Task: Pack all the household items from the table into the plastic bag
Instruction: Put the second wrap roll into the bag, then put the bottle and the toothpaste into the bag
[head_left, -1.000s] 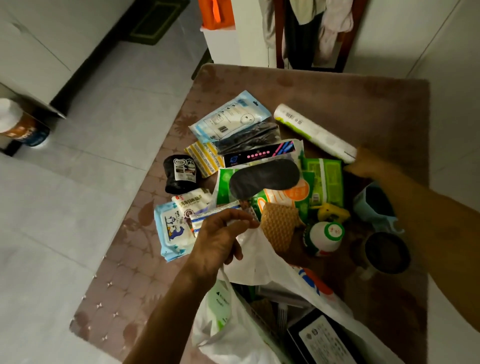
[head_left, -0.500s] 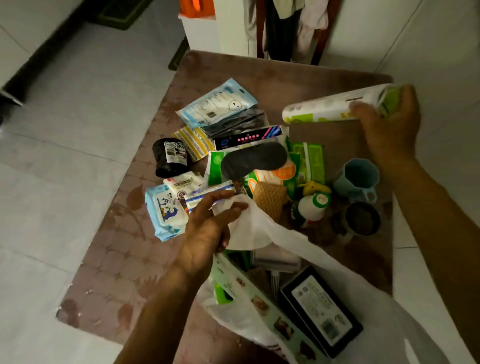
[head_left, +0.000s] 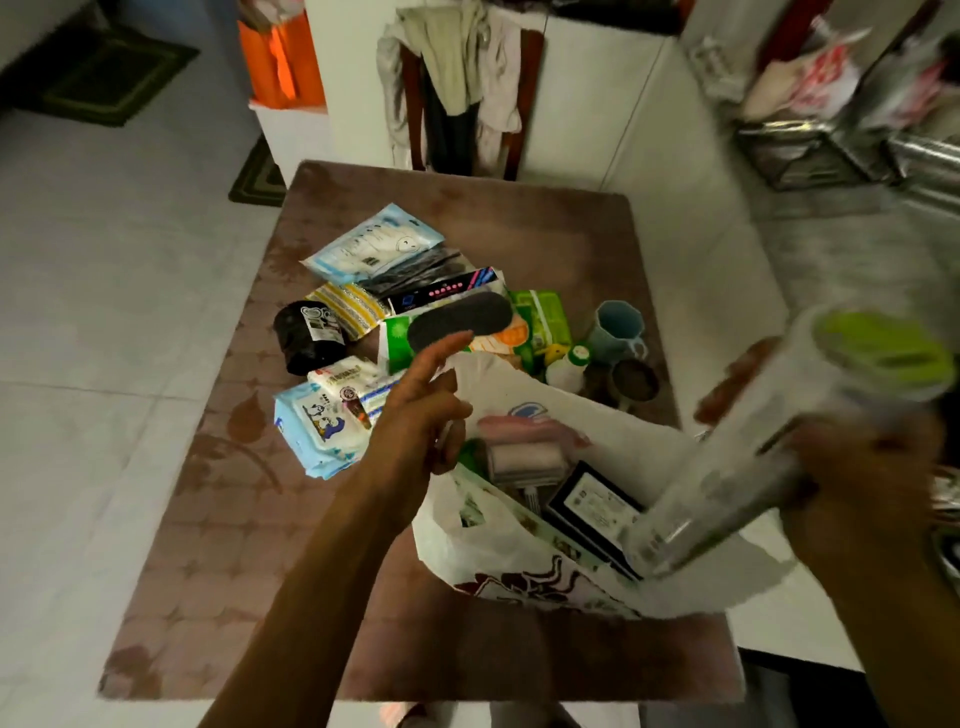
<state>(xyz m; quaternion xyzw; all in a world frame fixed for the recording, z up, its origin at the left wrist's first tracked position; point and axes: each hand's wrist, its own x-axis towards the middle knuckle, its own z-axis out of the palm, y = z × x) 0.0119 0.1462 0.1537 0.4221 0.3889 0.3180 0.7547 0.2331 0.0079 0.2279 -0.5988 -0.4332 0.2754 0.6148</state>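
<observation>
My right hand (head_left: 852, 467) gripped the roll (head_left: 769, 441) over the plastic bag (head_left: 519, 540) — best slid in lower end first, beside the box. My left hand (head_left: 421, 415) pinched its rim open.

Left hand (head_left: 421, 415): forearm extends up from the lower edge, wrist straight. Index finger points forward and upward; remaining fingers (head_left: 457, 410) curl and pinch the bag rim (head_left: 470, 382) against the thumb. Right hand (head_left: 852, 467): blurred, at the right edge, forearm rising from the lower right corner. Fingers wrap round the tilted roll (head_left: 779, 441), gripping its middle.
</observation>
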